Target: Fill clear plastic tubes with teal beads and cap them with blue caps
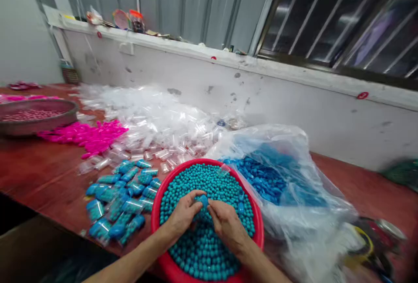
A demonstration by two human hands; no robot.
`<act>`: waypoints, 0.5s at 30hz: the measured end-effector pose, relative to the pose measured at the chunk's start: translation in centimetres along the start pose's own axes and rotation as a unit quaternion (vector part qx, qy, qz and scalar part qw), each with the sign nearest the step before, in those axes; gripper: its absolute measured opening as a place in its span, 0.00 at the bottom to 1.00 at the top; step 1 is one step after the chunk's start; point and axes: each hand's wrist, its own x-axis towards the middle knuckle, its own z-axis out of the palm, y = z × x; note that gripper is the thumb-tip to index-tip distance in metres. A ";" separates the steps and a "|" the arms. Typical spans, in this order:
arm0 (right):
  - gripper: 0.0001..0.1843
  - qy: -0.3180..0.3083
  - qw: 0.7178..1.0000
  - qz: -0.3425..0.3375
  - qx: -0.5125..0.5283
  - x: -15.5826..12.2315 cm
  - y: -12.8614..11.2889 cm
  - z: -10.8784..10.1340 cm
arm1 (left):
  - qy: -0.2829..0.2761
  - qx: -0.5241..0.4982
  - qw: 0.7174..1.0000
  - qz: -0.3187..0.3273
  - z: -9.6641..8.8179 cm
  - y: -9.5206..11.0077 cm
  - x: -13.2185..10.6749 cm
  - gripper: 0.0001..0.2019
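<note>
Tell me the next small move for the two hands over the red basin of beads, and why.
Probably press the small blue piece closed, since the left hand and right hand pinch it together above the teal round beads in the round red plastic basin; bead-filled clear tubes with blue caps already lie beside it.

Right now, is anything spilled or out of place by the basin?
No spill: beads sit inside the basin. One clear tube seems to lie on the beads at the far rim, apart from the clear pile.
</note>
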 end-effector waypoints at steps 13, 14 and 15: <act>0.34 -0.046 0.914 0.214 0.342 1.6 0.8 -3.1 | -0.087 0.043 0.995 -0.015 -0.2 -0.2 -0.7 0.18; 0.31 -0.039 0.923 0.212 0.318 1.4 0.6 -2.6 | -0.080 0.048 0.996 -0.015 -0.2 -0.2 -0.7 0.18; 0.28 -0.037 0.935 0.200 0.291 1.2 0.4 -2.1 | -0.069 0.052 0.996 -0.017 -0.1 -0.3 -0.8 0.18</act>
